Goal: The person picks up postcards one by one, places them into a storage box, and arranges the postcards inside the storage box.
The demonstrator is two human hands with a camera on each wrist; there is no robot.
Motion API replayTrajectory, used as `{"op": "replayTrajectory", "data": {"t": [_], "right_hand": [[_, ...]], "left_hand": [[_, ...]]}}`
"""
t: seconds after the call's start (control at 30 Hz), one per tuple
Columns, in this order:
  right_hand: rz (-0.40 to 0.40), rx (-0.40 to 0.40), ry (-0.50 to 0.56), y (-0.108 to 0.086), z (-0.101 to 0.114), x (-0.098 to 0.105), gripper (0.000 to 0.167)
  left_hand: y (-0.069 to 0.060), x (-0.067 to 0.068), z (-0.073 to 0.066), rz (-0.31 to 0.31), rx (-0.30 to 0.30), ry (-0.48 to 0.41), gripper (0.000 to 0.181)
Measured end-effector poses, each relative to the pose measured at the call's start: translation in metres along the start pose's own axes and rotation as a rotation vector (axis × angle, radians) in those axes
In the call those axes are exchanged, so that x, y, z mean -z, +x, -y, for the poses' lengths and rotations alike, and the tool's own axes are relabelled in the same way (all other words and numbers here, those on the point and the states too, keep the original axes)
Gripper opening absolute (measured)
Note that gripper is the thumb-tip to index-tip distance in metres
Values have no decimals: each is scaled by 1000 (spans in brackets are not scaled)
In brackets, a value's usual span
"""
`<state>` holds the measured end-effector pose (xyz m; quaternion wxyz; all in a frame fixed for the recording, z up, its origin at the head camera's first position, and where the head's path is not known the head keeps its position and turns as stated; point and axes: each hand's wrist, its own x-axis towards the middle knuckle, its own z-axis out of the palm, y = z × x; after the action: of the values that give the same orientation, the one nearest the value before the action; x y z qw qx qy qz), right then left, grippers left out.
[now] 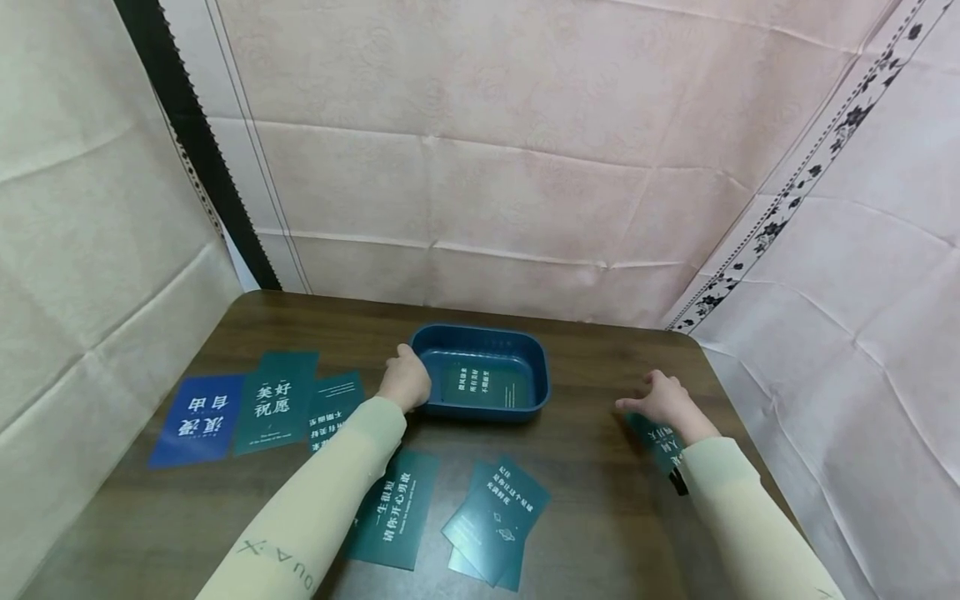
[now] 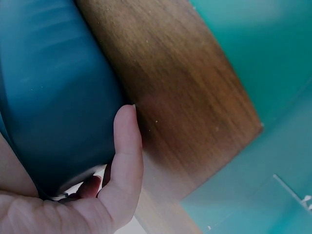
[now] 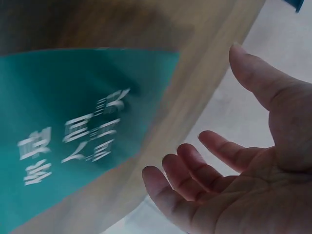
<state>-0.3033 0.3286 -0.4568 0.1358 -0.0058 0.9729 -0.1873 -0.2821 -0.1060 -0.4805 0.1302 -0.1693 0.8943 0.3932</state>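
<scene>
At the left end of a dark blue plastic tray, my left hand grips the rim. In the left wrist view the thumb lies along the tray's outer wall, with the other fingers partly hidden. A green card with white writing lies inside the tray. On the right, my right hand hovers over another green card and holds nothing. The right wrist view shows its fingers spread and loosely bent, apart from that card.
Left of the tray lie a blue card, a green card and another green card partly behind my left arm. Nearer are a green card and overlapping green cards. Cloth hangs behind the wooden table.
</scene>
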Motion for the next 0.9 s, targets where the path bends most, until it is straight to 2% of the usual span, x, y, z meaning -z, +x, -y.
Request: {"op": "replayTrajectory", "data": {"t": [0.43, 0.7, 0.9], "right_hand": [[110, -109, -14, -7, -31, -4, 103], [120, -150, -44, -10, -35, 1, 104], [118, -176, -90, -11, -36, 0, 112]], "left_hand": [[-1, -1, -1, -3, 10, 7, 72], [-1, -1, -2, -4, 25, 4, 69], [-2, 1, -2, -12, -13, 32, 65]]}}
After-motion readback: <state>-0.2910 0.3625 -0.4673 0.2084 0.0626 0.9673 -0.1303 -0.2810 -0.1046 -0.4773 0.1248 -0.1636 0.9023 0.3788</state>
